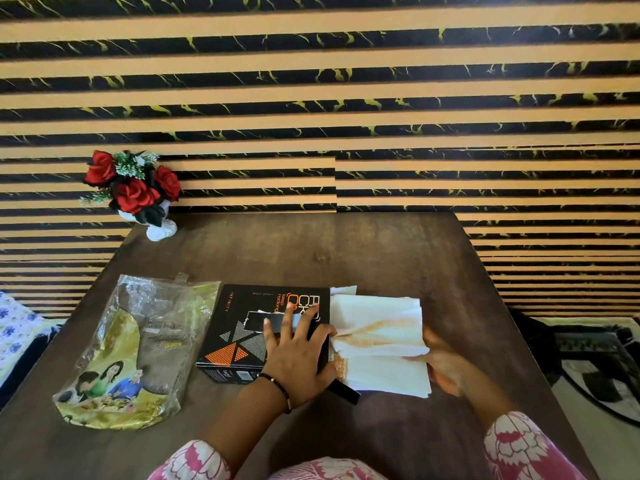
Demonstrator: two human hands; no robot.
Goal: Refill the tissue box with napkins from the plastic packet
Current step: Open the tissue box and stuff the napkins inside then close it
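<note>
The black cardboard tissue box lies flat on the dark wooden counter, its long axis running away from the person, its slotted top facing up. The left hand presses on it with straight, spread fingers, a released grip. Just right of that hand, at the box's open end, a soft white stack of napkins is grasped along its far edge by the blurred right hand. Well left of both grips lies the crinkled, glossy plastic packet.

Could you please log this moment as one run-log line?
left hand flat on tissue box | right hand holds napkins beside box | plastic packet left
</note>
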